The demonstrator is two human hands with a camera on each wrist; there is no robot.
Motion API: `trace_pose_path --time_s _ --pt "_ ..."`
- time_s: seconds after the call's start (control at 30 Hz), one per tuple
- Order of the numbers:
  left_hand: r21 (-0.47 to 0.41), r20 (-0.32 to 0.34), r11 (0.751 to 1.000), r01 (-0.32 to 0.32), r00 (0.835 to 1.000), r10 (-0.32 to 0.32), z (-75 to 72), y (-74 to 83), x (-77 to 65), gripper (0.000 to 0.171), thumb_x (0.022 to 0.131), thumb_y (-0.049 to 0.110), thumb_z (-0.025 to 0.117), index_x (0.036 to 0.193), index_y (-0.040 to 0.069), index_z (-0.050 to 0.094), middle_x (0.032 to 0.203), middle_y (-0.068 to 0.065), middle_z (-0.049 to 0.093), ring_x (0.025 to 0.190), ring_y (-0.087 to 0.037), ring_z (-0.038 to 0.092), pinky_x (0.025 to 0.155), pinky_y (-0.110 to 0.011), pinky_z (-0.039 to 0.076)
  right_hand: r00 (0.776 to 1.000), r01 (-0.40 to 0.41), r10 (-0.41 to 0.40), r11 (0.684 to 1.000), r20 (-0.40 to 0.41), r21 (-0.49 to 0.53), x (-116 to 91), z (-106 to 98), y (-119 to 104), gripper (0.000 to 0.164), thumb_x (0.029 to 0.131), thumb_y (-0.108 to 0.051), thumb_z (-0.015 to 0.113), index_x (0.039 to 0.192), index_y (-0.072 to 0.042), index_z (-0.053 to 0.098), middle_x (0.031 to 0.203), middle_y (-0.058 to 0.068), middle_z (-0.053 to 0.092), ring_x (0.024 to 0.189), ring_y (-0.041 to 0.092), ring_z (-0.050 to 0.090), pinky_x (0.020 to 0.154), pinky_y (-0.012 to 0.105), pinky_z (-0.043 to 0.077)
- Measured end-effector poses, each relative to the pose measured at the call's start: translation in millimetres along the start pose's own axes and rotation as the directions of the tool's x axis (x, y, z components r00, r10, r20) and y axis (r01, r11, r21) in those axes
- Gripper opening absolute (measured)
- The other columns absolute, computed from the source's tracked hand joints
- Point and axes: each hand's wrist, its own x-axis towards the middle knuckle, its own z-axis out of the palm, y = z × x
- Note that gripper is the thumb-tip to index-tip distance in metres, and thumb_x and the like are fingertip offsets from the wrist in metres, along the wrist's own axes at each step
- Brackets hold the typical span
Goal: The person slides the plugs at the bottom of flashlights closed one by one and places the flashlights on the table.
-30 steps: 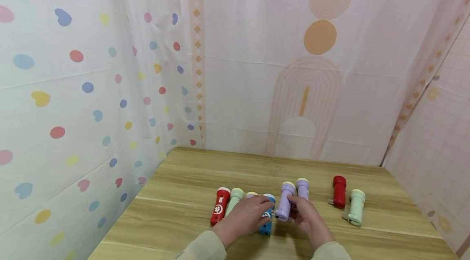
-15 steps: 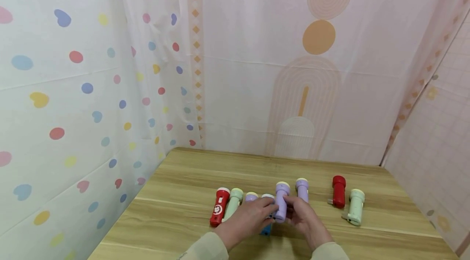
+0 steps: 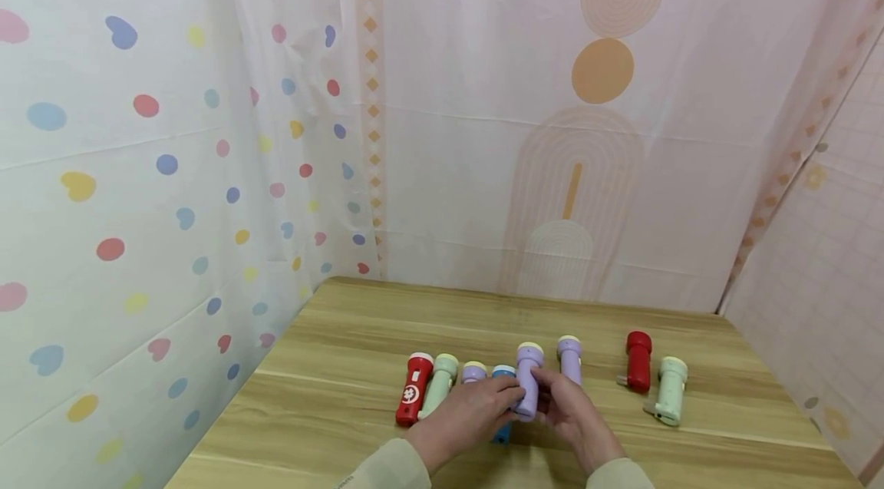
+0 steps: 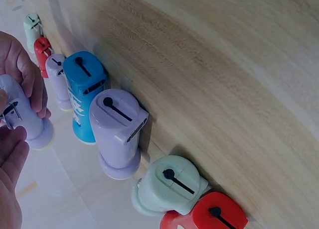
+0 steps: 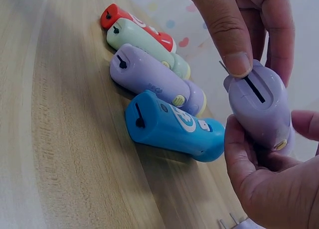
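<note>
In the head view, both hands hold a purple flashlight (image 3: 528,378) above the wooden table. My right hand (image 3: 572,408) grips its barrel from the right side. My left hand (image 3: 476,406) meets it from the left; in the right wrist view the left thumb (image 5: 234,64) presses at the tail end, beside a dark slot and a thin metal prong. Metal prongs (image 4: 11,109) also show at the tail in the left wrist view, close to the left fingers. Just under the left hand lies a blue flashlight (image 5: 172,127), partly covered by it in the head view.
Left of the blue one lie another purple flashlight (image 5: 149,77), a pale green one (image 3: 439,381) and a red one (image 3: 413,389). To the right are a purple flashlight (image 3: 569,357), a red one (image 3: 638,360) and a green one (image 3: 671,389), the last two with prongs sticking out.
The held purple flashlight has shifted slightly left. My left hand has moved right onto its tail end, where the prongs stuck out to the left a second ago.
</note>
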Motion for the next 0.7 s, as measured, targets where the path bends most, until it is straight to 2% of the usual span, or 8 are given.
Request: trace_pose_path --time_s 0.17,0.3,0.7 --pt "-0.001 -0.007 1.0 0.0 1.0 0.0 -0.9 0.6 0.4 0.035 0.094 0.031 0.07 0.125 0.016 0.066 0.121 0.004 0.063 0.106 -0.005 0.061 0.083 -0.018 0.051 1.0 0.002 -0.002 1.0 -0.03 -0.004 1.3 2.1 0.9 0.035 0.1 -0.021 0.056 0.111 0.012 0.055 0.083 0.007 0.066 0.076 0.017 0.065 0.07 0.032 0.055" --pt "0.003 -0.009 1.0 0.004 1.0 -0.004 -1.9 1.2 0.9 0.034 0.094 0.031 0.07 0.124 0.016 0.067 0.12 0.004 0.064 0.105 -0.005 0.062 0.082 -0.018 0.051 0.999 0.001 -0.001 1.0 -0.038 -0.018 1.6 2.8 0.5 0.038 0.101 -0.02 0.054 0.115 0.016 0.052 0.084 0.008 0.067 0.077 0.018 0.066 0.07 0.033 0.055" --pt "-0.012 0.07 1.0 -0.006 0.998 0.007 -4.8 2.3 1.9 0.033 0.096 0.025 0.068 0.128 0.016 0.065 0.125 0.004 0.062 0.107 -0.004 0.062 0.08 -0.015 0.051 0.998 -0.012 0.008 0.999 -0.069 -0.051 0.8 0.3 -1.3 0.035 0.1 -0.017 0.057 0.114 0.016 0.056 0.083 0.009 0.069 0.076 0.019 0.067 0.069 0.033 0.056"
